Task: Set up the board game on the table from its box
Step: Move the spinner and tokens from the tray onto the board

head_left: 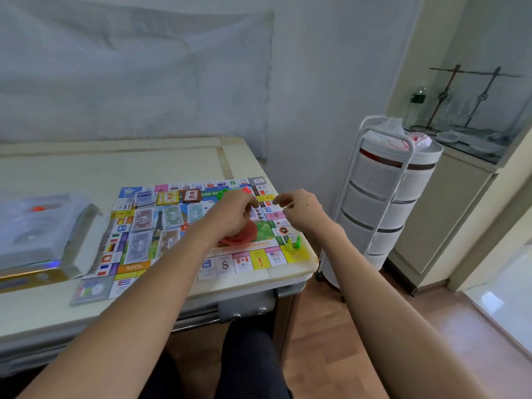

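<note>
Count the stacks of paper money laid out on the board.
5: three in a far row, two nearer. The left arm may hide more.

I see a white tiered cart [385, 197] at 3 o'clock, a glass cabinet [472, 110] at 2 o'clock, gray sheet [129, 76] on wall at 11.

1. Bare table [109, 165] behind the board [201, 263] gives you open passage.
2. The box [43, 234] blocks your left flank.
3. Money stacks [144, 220] and a red pile [241, 236], possibly houses, crowd the board's middle.
4. The white trolley [385, 197] stands near the table's right edge.
</note>
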